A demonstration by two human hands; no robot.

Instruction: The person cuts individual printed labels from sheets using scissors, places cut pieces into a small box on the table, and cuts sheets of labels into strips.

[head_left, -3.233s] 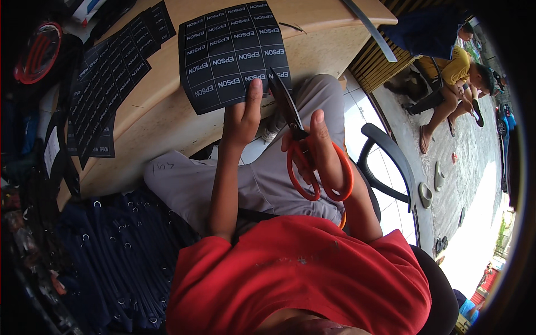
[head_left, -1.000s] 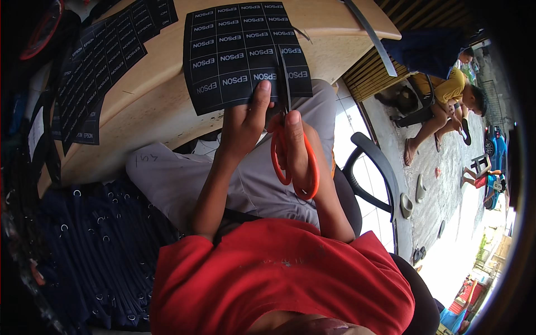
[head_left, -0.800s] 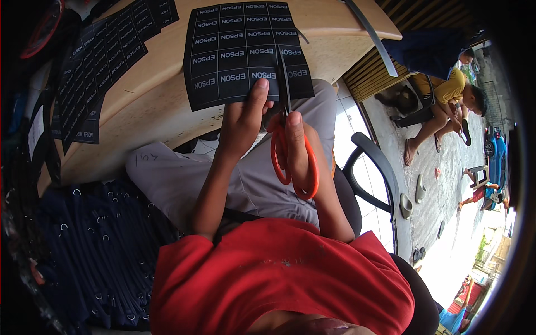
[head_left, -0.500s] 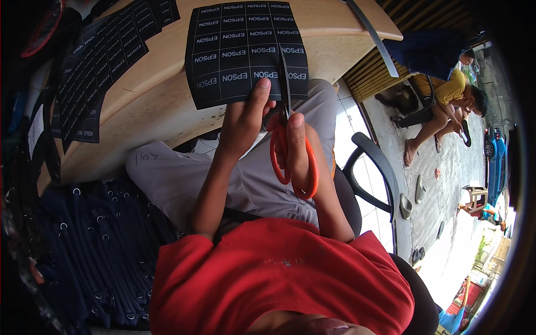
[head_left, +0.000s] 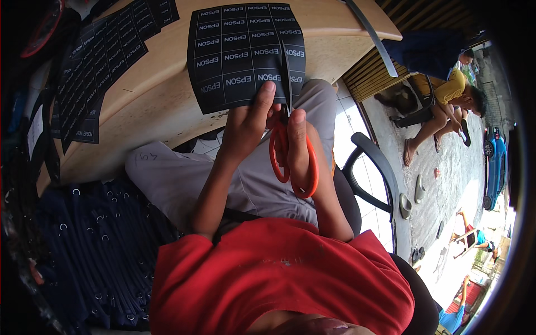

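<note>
The black printed sheet (head_left: pixel 237 56) is at the table's (head_left: pixel 163 62) near edge, pinched by the left hand (head_left: pixel 245 127). The right hand (head_left: pixel 298 146) grips scissors (head_left: pixel 315 170), blades (head_left: pixel 287 81) further in than seconds ago, so the cut seems deeper; other sheets (head_left: pixel 106 61) lie on the table's left.

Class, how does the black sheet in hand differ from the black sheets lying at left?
The left hand holds the held sheet; the other sheets lie on the table. Scissors overlap the held sheet near its right side; none touch the other sheets. Both are black with pale printed grids.
</note>
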